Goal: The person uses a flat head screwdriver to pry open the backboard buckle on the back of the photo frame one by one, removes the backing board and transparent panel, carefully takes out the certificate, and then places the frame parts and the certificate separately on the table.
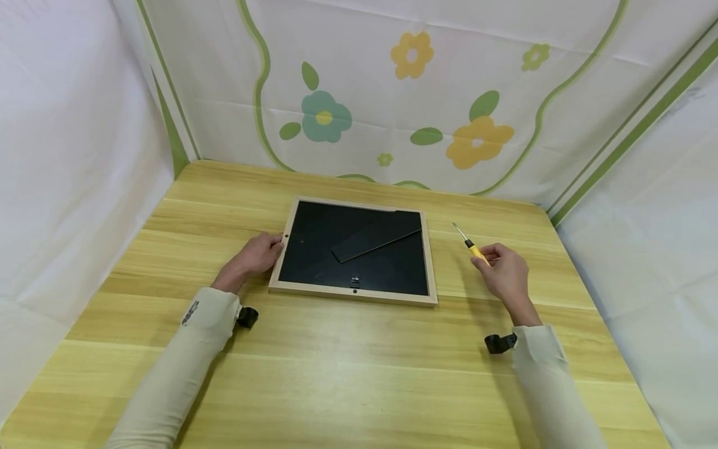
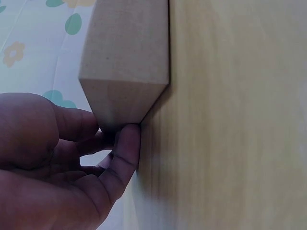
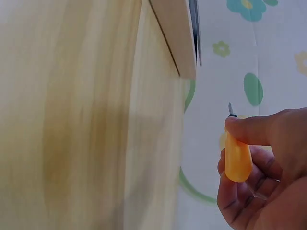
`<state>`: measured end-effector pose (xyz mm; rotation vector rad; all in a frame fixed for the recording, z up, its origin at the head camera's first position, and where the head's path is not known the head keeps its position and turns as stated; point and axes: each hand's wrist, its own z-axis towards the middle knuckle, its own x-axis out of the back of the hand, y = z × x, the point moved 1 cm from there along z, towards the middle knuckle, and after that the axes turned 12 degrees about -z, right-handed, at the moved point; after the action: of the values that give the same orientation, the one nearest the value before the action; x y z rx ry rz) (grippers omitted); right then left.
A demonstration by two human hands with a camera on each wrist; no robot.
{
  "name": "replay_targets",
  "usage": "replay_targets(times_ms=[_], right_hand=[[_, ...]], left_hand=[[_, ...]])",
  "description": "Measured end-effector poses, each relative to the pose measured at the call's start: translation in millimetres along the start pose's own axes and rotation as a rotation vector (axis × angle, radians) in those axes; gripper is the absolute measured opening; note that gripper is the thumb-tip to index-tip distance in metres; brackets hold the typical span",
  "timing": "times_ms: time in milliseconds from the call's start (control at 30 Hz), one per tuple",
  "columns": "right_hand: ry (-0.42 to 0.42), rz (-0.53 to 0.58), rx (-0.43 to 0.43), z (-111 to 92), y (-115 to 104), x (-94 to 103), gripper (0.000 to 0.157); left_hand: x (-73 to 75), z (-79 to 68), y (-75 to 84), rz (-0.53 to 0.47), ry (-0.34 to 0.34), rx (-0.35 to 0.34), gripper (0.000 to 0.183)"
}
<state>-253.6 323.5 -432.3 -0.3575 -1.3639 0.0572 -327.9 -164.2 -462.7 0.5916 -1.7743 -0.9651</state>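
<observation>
A picture frame (image 1: 353,249) lies face down on the table, its black backing and folded stand showing inside a pale wooden rim. My left hand (image 1: 260,252) pinches the frame's left edge; in the left wrist view the thumb is against the wood and other fingers (image 2: 125,151) are low by the tabletop. To the right of the frame, my right hand (image 1: 505,271) holds a screwdriver (image 1: 477,252) by its yellow handle, raised over the table. The thin metal shaft points up and away, apart from the frame. In the right wrist view, thumb and fingers wrap the handle (image 3: 238,160).
The wooden table (image 1: 336,374) runs back to a white flowered cloth (image 1: 364,93). White cloth walls also stand along the left (image 1: 67,156) and right (image 1: 645,187) sides. Each wrist wears a small black camera, one on the left (image 1: 247,317) and one on the right (image 1: 499,343).
</observation>
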Motion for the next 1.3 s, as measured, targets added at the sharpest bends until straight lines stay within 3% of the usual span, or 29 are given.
replay_targets(times_ms=[467, 1300], right_hand=[[-0.027, -0.056, -0.152, -7, 53, 3.6, 0.033], [-0.036, -0.094, -0.212, -12, 73, -3.3, 0.031]], left_hand=[[0.3, -2.1, 1.9, -0.001, 0.002, 0.001, 0.042], [0.2, -1.5, -0.6, -0.009, -0.006, -0.001, 0.043]])
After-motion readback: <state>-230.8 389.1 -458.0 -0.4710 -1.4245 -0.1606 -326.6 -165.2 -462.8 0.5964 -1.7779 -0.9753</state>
